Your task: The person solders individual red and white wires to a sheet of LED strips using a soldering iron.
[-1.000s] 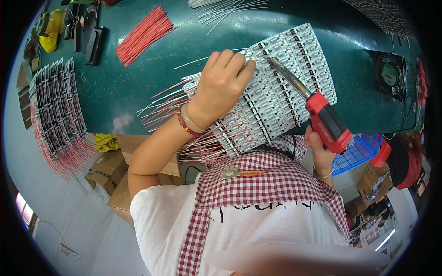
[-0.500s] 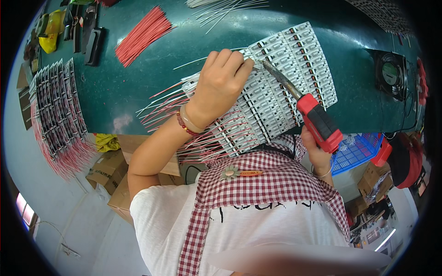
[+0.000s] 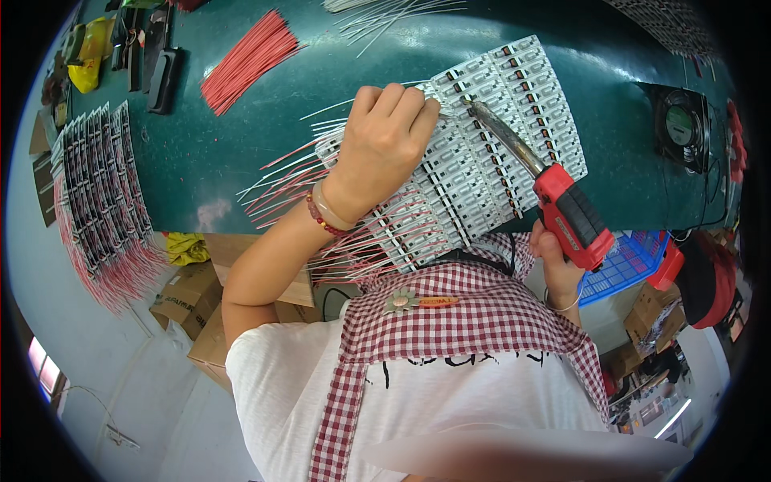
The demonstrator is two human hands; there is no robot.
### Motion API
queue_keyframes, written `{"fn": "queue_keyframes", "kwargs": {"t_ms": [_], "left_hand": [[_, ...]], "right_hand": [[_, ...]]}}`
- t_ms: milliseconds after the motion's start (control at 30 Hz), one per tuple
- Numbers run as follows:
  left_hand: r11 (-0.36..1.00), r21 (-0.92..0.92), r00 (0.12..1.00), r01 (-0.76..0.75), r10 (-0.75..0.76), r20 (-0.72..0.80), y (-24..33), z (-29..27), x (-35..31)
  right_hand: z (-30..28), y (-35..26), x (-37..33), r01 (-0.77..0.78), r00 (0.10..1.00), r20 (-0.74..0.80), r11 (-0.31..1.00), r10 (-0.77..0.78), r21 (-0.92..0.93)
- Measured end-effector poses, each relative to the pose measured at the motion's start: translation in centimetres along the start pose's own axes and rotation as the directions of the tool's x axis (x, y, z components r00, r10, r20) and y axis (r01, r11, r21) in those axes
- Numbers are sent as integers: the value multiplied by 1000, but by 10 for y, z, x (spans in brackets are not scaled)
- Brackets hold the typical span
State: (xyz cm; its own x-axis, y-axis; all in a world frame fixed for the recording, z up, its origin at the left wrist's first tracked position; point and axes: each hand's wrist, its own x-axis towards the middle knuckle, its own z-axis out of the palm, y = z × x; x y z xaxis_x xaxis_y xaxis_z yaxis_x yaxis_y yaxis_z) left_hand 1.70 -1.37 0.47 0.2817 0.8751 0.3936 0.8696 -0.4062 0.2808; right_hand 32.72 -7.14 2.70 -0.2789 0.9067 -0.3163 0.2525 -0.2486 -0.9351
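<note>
A wide panel of white circuit boards [image 3: 526, 108] lies tilted on the green bench, reaching over its near edge. Rows of red and white wires [image 3: 297, 178] stick out from its left part. My left hand [image 3: 385, 132] is over the panel's upper middle, fingers pinched together on a thin white wire whose end is mostly hidden by them. My right hand [image 3: 559, 269] grips a soldering iron [image 3: 572, 215] with a red and black handle. The iron's tip points at the boards, just right of my left fingertips.
A bundle of red wires [image 3: 250, 63] and loose white wires [image 3: 389, 18] lie at the back. Another wired panel [image 3: 104, 185] hangs over the bench's left end. At right are a small black fan [image 3: 681, 128] and, below the bench, a blue basket [image 3: 622, 269].
The soldering iron and my right hand have shifted a little to the right, drawing the tip away from my left fingertips. My left hand has hardly moved.
</note>
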Motion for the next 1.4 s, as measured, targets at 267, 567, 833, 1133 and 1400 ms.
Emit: {"fn": "queue_keyframes", "kwargs": {"t_ms": [267, 567, 833, 1133, 1400], "left_hand": [[999, -28, 999, -36, 37, 5, 10, -5, -4], [998, -67, 999, -20, 21, 25, 9, 0, -6], [996, -86, 1000, -11, 10, -9, 8, 0, -7], [997, -80, 1000, -10, 10, 8, 9, 0, -6], [999, -52, 1000, -11, 12, 13, 9, 0, -6]], "right_hand": [[-1, 4, -7, -34, 999, -6, 997, 34, -65], [9, -5, 3, 94, 994, -27, 956, -106, -279], [9, -2, 2, 112, 992, -28, 961, -123, -254], [11, -8, 7, 216, 974, 9, 924, -225, -315], [2, 1, -8, 99, 992, -56, 981, -109, -164]]}}
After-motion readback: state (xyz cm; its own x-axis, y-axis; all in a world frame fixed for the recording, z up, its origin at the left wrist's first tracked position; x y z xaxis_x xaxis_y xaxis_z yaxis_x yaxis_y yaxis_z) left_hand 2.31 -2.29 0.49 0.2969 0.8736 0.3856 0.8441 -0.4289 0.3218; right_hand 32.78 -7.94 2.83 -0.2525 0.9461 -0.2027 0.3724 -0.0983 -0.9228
